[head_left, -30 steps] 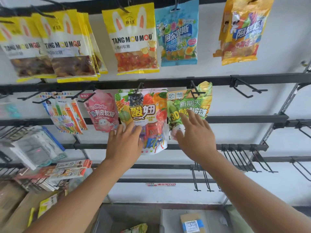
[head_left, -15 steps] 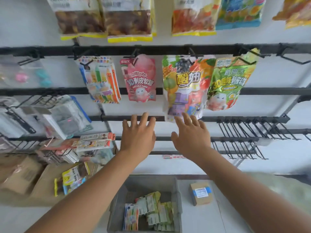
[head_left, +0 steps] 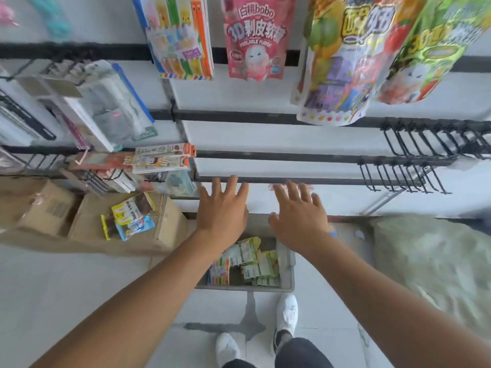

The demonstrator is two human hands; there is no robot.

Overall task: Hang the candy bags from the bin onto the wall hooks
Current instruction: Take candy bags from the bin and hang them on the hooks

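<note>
My arms have dropped away from the hung bags, down towards the bin [head_left: 289, 261]. My left grip [head_left: 223, 213] and right grip [head_left: 300, 216] hover side by side above it, fingers straight and spread, holding nothing. The candy bags [head_left: 249, 258] lie heaped inside the bin, on the floor at the wall's foot. Overhead hang a pink bag [head_left: 255, 41], a fruit bag [head_left: 342, 62] and a green bag [head_left: 430, 49]; wall hooks [head_left: 414, 144] cluster at the right.

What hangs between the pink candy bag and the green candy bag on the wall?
In the head view, one large fruit-print bag hangs between the pink candy bag and the green candy bag.
</note>
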